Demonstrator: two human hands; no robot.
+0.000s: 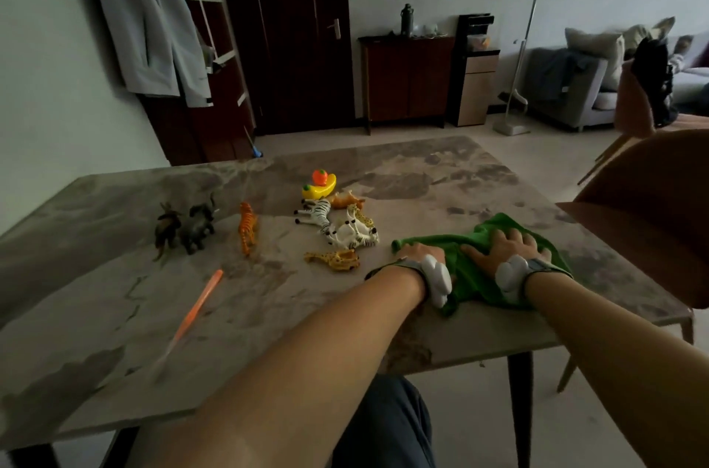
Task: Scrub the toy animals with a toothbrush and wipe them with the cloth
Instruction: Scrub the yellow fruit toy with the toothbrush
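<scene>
Forearms (307, 345): bare
Left strap (411, 265): grey
Left unit (437, 277): white, lumpy
Right strap (537, 265): grey
Right unit (508, 274): white, lumpy
Trousers (387, 425): dark blue

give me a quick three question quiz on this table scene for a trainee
1. True or false: the toothbrush lies on the table, and neither hand holds it.
2. Short answer: is the orange tiger standing or lying on its side?
3. Multiple choice: what do the left hand and the right hand both rest on?
A. the green cloth
B. the toothbrush
C. the orange tiger

Key: 1 true; 2 standing; 3 A.
</scene>
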